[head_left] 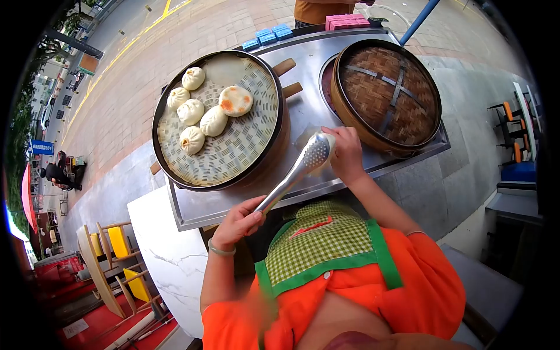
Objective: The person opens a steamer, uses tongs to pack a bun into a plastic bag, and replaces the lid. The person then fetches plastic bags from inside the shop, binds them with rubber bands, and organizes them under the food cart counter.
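My left hand (238,223) is closed around the handle end of metal tongs (286,186), low over the steel counter's front edge. The tongs slant up to the right, and their perforated head (315,153) is beside my right hand (345,154). The fingers of my right hand are closed on what looks like a thin clear plastic bag (320,168) around the tongs' head; its contents are hard to make out. To the left, an uncovered round steamer (251,149) holds several pleated buns (191,112) and one flat browned bun (235,101) on a woven liner.
A steamer with a woven bamboo lid (388,93) stands at the right of the steel counter (219,211). Blue packets (268,37) and pink packets (347,22) line the far edge, where a person (321,13) stands. A white marble-patterned table (166,251) adjoins at left.
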The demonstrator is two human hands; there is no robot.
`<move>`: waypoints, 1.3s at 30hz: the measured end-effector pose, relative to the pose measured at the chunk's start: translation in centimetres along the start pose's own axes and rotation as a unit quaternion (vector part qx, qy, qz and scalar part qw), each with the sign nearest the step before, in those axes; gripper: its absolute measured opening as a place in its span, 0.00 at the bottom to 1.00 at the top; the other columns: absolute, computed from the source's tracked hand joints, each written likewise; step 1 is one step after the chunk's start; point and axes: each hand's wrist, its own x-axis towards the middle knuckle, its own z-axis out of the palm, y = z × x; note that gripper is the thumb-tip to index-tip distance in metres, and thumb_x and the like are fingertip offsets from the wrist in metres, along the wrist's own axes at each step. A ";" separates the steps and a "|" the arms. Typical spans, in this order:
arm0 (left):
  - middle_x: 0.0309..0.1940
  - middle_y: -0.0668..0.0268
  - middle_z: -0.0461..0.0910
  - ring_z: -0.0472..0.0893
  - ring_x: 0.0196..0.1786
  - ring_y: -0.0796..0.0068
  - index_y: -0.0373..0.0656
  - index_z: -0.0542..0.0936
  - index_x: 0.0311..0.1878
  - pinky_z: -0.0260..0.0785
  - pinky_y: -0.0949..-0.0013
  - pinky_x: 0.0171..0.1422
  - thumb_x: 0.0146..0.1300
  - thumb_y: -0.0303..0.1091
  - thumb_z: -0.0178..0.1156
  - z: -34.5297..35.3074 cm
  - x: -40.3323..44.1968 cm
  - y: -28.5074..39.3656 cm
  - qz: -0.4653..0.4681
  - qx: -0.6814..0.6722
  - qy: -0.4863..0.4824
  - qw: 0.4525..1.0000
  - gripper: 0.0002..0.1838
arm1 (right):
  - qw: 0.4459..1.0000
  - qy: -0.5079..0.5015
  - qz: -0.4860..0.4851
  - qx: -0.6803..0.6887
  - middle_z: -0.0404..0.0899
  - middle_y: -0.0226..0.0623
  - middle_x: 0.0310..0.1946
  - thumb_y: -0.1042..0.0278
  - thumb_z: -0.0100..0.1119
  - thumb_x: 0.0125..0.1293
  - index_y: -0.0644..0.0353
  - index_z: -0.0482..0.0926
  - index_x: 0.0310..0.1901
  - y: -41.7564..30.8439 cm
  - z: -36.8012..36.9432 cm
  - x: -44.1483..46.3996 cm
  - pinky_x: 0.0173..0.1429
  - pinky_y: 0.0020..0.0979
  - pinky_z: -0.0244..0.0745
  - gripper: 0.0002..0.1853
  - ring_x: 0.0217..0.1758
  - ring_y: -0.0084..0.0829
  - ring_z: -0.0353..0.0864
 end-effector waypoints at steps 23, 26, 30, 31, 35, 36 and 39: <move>0.25 0.75 0.71 0.64 0.21 0.89 0.38 0.71 0.63 0.56 0.83 0.23 0.69 0.38 0.55 1.8 3.4 -2.5 -0.064 0.067 0.101 0.991 0.23 | 0.978 -0.142 0.040 0.148 0.78 0.46 0.52 0.72 0.51 0.66 0.62 0.74 0.59 0.1 -0.3 -1.9 0.56 0.40 0.70 0.19 0.52 0.46 0.76; 0.23 0.76 0.69 0.63 0.20 0.90 0.40 0.72 0.62 0.55 0.82 0.21 0.69 0.39 0.55 3.3 3.8 -2.5 -0.052 0.129 0.123 0.983 0.21 | 0.989 -0.110 -0.036 0.094 0.77 0.44 0.54 0.73 0.53 0.64 0.61 0.73 0.60 -0.5 0.6 -2.6 0.55 0.41 0.70 0.21 0.52 0.45 0.77; 0.23 0.76 0.69 0.63 0.18 0.90 0.41 0.74 0.59 0.54 0.82 0.20 0.69 0.39 0.55 3.2 3.9 -3.3 0.005 0.231 0.122 0.965 0.19 | 0.985 -0.108 -0.060 0.118 0.78 0.44 0.52 0.74 0.55 0.61 0.61 0.74 0.58 0.1 1.3 -2.7 0.54 0.39 0.71 0.21 0.52 0.43 0.78; 0.23 0.76 0.69 0.63 0.18 0.90 0.41 0.74 0.59 0.54 0.82 0.20 0.69 0.39 0.55 3.1 4.0 -3.1 0.004 0.231 0.123 0.965 0.19 | 0.982 -0.107 -0.070 0.138 0.78 0.45 0.53 0.74 0.55 0.61 0.61 0.74 0.58 0.3 1.3 -2.7 0.54 0.39 0.72 0.21 0.52 0.43 0.78; 0.24 0.72 0.71 0.64 0.17 0.88 0.41 0.75 0.51 0.54 0.82 0.18 0.71 0.41 0.52 3.1 4.3 -3.1 -0.087 0.031 0.092 0.992 0.15 | 0.970 -0.137 -0.104 0.170 0.78 0.46 0.53 0.76 0.54 0.60 0.61 0.74 0.58 0.8 0.7 -3.6 0.54 0.40 0.73 0.22 0.52 0.45 0.79; 0.24 0.71 0.72 0.64 0.17 0.87 0.41 0.75 0.46 0.54 0.82 0.18 0.72 0.43 0.50 3.1 4.4 -3.5 -0.100 -0.030 0.090 0.990 0.14 | 0.977 -0.100 -0.078 0.174 0.79 0.46 0.50 0.76 0.54 0.60 0.61 0.74 0.58 1.2 0.8 -4.0 0.52 0.40 0.74 0.22 0.50 0.45 0.79; 0.24 0.67 0.72 0.64 0.16 0.86 0.44 0.72 0.40 0.53 0.81 0.16 0.73 0.45 0.49 4.4 4.8 -4.5 -0.097 -0.175 0.126 0.972 0.14 | 0.977 -0.076 0.024 0.200 0.80 0.45 0.41 0.77 0.53 0.62 0.63 0.74 0.57 1.9 0.8 -4.9 0.45 0.36 0.74 0.20 0.42 0.42 0.80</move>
